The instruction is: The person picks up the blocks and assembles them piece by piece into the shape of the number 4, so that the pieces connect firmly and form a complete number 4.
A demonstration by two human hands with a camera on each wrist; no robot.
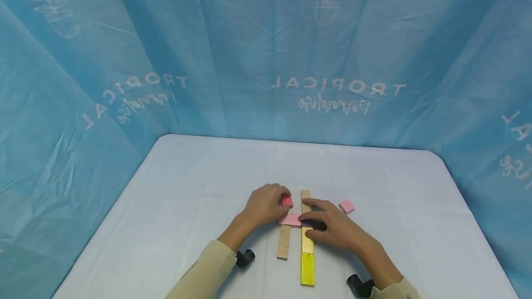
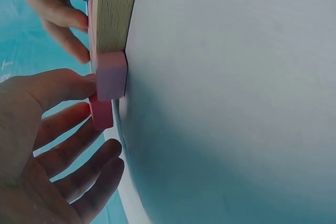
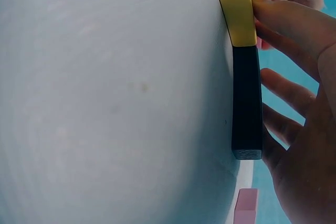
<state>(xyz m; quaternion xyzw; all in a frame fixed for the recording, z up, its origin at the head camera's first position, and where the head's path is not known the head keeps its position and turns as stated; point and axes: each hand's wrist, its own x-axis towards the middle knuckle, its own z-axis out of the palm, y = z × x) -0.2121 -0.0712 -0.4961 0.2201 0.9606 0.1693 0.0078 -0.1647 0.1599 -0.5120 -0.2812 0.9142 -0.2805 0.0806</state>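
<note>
My left hand pinches a small red block between thumb and fingers, at the upper edge of a pink block. In the left wrist view the red block sits just beyond the pink one. The right hand spreads its fingers over a dark block, with the thumb on a pale yellow block. Its upper fingertip touches a plain wooden block. Part of the dark block is hidden under that hand in the head view.
A bright yellow block continues the column below the pale yellow one. Another plain wooden block lies under the pink one. To the right is a small pink square block. Blue curtains surround the white table.
</note>
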